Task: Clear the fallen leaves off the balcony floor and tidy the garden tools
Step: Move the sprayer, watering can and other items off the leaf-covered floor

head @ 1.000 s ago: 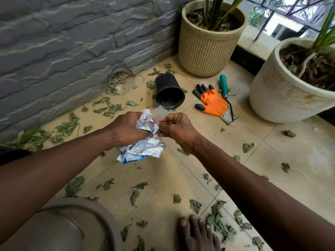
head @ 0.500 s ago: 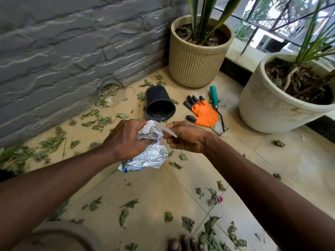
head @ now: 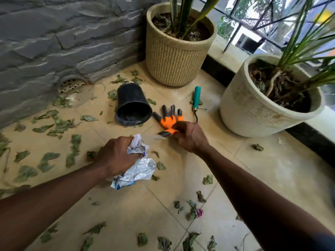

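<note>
Dry green leaves point(head: 59, 124) lie scattered over the beige tiled floor point(head: 272, 178). My left hand point(head: 116, 156) is closed around a crumpled silver foil bag point(head: 139, 171) held above the tiles. My right hand point(head: 190, 136) is to its right, fingers closed, pinching a pale blurred strip point(head: 158, 137). It hovers over the cuff of an orange glove with black fingertips point(head: 167, 121) lying flat on the floor. A teal-handled trowel point(head: 197, 96) lies just right of the glove; my hand hides its blade. A black plastic pot point(head: 133, 104) lies on its side left of the glove.
A woven beige planter point(head: 174, 57) stands in the corner and a large white planter point(head: 253, 109) at the right, both with plants. A grey stone wall point(head: 54, 38) with a floor drain point(head: 71, 85) runs along the left. A railing point(head: 253, 24) closes the far side.
My right hand has pulled away from the foil bag to the right with the pale strip, ending over the glove. My view has tilted up; the grey bucket and my foot have left the frame.
</note>
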{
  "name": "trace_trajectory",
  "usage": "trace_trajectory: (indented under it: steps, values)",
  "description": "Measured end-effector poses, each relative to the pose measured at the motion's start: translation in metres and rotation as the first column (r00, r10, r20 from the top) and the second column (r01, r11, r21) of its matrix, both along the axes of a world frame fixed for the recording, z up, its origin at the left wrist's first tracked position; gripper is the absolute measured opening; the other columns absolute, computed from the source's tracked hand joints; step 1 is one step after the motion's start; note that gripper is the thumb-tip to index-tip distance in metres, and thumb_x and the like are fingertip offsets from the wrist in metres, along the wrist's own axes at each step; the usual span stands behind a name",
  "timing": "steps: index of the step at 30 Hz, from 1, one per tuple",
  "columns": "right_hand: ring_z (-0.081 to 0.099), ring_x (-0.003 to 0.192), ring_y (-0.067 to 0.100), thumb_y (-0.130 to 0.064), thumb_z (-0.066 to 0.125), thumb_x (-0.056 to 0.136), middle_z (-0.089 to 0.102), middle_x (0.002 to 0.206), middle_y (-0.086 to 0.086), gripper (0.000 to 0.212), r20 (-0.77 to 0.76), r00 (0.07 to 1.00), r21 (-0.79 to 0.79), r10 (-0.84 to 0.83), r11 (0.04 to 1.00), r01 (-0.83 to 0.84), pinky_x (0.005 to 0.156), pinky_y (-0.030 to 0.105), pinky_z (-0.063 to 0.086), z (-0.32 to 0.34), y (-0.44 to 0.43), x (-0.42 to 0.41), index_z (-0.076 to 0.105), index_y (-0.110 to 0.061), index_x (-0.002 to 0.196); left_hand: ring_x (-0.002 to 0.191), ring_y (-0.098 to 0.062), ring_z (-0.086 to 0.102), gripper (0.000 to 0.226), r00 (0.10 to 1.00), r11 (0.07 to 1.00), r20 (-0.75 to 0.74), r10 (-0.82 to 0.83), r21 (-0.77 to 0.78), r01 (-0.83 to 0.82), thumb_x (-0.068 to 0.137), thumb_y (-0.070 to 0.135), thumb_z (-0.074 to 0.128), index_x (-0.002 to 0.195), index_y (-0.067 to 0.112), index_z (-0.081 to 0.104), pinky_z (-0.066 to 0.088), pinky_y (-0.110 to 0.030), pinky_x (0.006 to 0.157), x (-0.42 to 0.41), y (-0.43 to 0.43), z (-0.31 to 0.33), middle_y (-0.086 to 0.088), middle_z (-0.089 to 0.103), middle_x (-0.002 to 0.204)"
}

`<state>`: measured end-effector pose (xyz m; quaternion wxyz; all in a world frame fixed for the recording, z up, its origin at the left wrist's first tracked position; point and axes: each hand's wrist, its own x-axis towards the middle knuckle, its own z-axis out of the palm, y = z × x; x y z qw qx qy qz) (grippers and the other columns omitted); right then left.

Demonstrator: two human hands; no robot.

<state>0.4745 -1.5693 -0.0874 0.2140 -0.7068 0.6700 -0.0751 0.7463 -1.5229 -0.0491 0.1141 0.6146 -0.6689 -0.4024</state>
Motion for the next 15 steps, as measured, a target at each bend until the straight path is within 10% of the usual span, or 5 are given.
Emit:
trace_trajectory:
  steps: [4, 7, 11, 15]
  values:
    - [0.061, 0.069, 0.018, -0.051, 0.050, 0.097, 0.065, 0.072, -0.005, 0.033, 0.157, 0.980, -0.051, -0.125, 0.990, 0.134, 0.058, 0.035, 0.045, 0.000, 0.018, -0.008, 0.065, -0.030, 0.077, 0.088, -0.016, 0.069, 0.021, 1.000, 1.000, 0.008, 0.007, 0.002, -0.007, 0.080, 0.048, 0.077, 0.089, 0.029, 0.071, 0.054, -0.033, 0.078, 0.000, -0.004, -0.010, 0.013, 0.073, 0.087]
    - [0.059, 0.099, 0.032, -0.048, 0.041, 0.105, 0.066, 0.109, 0.009, 0.038, -0.159, 0.959, -0.179, -0.235, 0.962, 0.206, 0.073, 0.037, 0.046, -0.001, 0.005, -0.025, 0.068, -0.021, 0.103, 0.088, -0.012, 0.069, 0.017, 1.000, 1.000, 0.011, -0.003, -0.017, 0.003, 0.084, 0.043, 0.078, 0.092, 0.029, 0.073, 0.056, -0.034, 0.081, 0.006, -0.003, -0.015, 0.014, 0.075, 0.089]
    - [0.044, 0.130, 0.035, -0.053, 0.047, 0.101, 0.047, 0.144, 0.011, 0.052, -0.535, 0.820, 0.030, -0.204, 0.965, 0.260, 0.102, 0.047, 0.039, 0.005, -0.008, -0.030, 0.057, -0.015, 0.136, 0.084, -0.011, 0.068, 0.019, 1.000, 1.000, 0.016, 0.014, -0.015, -0.014, 0.086, 0.041, 0.077, 0.094, 0.025, 0.074, 0.054, -0.033, 0.077, 0.009, -0.004, -0.014, 0.011, 0.075, 0.086]
    - [0.047, 0.129, 0.035, -0.047, 0.058, 0.096, 0.048, 0.143, 0.015, 0.060, -0.179, 0.960, -0.193, -0.213, 0.965, 0.178, 0.103, 0.046, 0.041, 0.020, -0.019, 0.004, 0.047, -0.017, 0.146, 0.075, -0.006, 0.064, 0.013, 1.000, 1.000, 0.022, 0.021, -0.010, -0.021, 0.088, 0.036, 0.074, 0.078, 0.030, 0.070, 0.043, -0.017, 0.060, 0.015, -0.003, -0.007, 0.015, 0.069, 0.075]
